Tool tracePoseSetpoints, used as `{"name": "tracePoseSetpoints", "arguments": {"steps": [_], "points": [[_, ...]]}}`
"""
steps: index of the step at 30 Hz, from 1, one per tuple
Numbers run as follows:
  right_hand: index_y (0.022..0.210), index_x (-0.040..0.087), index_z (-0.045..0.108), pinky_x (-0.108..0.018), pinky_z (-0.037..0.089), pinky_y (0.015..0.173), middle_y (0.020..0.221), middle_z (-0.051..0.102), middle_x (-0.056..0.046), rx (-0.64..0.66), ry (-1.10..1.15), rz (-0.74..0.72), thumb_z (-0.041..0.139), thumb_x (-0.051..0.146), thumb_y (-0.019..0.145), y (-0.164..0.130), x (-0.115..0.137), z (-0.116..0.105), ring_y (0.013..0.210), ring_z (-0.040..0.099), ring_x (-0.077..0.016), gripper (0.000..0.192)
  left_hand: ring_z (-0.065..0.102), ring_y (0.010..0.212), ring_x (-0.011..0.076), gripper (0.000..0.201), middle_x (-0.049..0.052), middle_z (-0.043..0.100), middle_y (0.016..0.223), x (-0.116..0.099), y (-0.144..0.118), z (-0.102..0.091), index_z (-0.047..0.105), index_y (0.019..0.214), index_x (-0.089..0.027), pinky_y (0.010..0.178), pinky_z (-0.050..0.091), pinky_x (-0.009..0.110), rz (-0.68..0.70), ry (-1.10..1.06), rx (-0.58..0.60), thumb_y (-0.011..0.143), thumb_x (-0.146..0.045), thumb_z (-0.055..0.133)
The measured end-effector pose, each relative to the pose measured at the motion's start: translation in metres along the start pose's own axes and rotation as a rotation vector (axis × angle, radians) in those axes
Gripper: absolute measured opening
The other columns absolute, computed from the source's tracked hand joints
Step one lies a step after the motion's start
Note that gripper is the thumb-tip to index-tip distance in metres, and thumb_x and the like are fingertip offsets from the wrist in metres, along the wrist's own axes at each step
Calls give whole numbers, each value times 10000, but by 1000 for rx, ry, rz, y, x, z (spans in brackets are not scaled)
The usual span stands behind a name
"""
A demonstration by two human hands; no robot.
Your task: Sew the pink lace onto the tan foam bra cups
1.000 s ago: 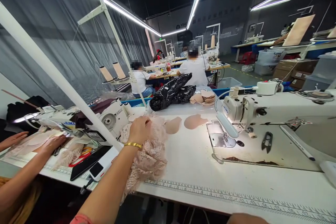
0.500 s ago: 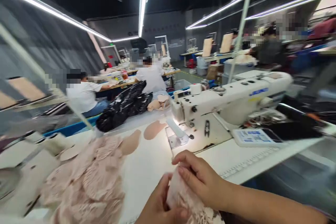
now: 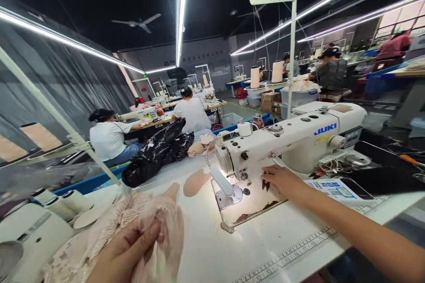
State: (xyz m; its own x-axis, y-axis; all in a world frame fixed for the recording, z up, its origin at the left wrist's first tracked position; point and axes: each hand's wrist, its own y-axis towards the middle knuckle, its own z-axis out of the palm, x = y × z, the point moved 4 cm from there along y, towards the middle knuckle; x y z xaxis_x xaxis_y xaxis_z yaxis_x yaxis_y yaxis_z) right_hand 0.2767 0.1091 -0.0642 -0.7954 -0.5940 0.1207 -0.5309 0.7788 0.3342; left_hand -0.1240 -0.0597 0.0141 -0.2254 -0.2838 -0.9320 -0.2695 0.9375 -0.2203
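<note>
From the head view, blue letters reading JUKI stand out on the arm of the white sewing machine [image 3: 292,141]. A control panel [image 3: 328,185] beside it carries blue print too small to read, and a printed ruler [image 3: 295,252] runs along the near edge of the white tabletop [image 3: 206,247], its numerals blurred.

The left hand [image 3: 126,252] is cut off at the bottom edge, so its wrist stays out of sight. Its fingers are clamped on a bunch of pale pink lace fabric [image 3: 162,239], which lies heaped at the lower left of the tabletop and spills past the frame.

The right hand [image 3: 282,181] reaches forward, palm down, onto the lit machine bed just right of the needle. Its fingers are loosely apart and curled downward; something dark shows beneath the fingertips, but I cannot tell what it is.

Behind, a black plastic bag [image 3: 156,152] lies on the tabletop, and 2 beige thread cones [image 3: 265,75] stand on a rack.
</note>
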Motion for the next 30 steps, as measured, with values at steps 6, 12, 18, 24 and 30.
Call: {"name": "tracePoseSetpoints", "arguments": {"steps": [6, 12, 18, 24, 30], "points": [[949, 160, 694, -460, 500, 861, 1040, 717, -141, -55, -77, -101, 474, -20, 899, -9, 1, 17, 992, 646, -318, 289, 590, 585, 210, 401, -3, 681, 596, -13, 22, -4, 656, 849, -214, 569, 367, 275, 209, 485, 6, 773, -603, 716], [957, 214, 541, -361, 477, 673, 870, 679, -75, -3, 295, 34, 388, 160, 1020, -21, 45, 5, 756, 631, -248, 174, 667, 697, 224, 650, 22, 732, 736, 2, 22, 17, 538, 1205, -233, 662, 464, 305, 312, -14, -18, 776, -669, 758], [1096, 249, 575, -279, 437, 670, 895, 695, -24, -27, 571, -148, 474, 348, 1066, -23, 133, -36, 756, 636, -194, 145, 673, 875, 182, 904, 139, 698, 1235, 12, 13, 81, 436, 1460, -262, 924, 517, 402, 186, -246, 356, 719, -477, 909], [854, 203, 597, -308, 275, 619, 708, 620, -9, -272, 116, -315, 500, 227, 1046, -14, 172, -28, 634, 550, -173, 216, 685, 970, 188, 1138, 163, 619, 1360, 14, 12, 104, 230, 1610, -322, 938, 510, 391, 145, -350, 498, 716, -340, 933], [806, 198, 585, -336, 134, 577, 637, 578, 6, -313, 1, -353, 521, 119, 962, -6, 190, -11, 551, 469, -152, 186, 699, 862, 168, 1195, 124, 664, 1271, 15, 8, 116, 129, 1642, -316, 912, 532, 407, 146, -334, 555, 724, -318, 894]]}}
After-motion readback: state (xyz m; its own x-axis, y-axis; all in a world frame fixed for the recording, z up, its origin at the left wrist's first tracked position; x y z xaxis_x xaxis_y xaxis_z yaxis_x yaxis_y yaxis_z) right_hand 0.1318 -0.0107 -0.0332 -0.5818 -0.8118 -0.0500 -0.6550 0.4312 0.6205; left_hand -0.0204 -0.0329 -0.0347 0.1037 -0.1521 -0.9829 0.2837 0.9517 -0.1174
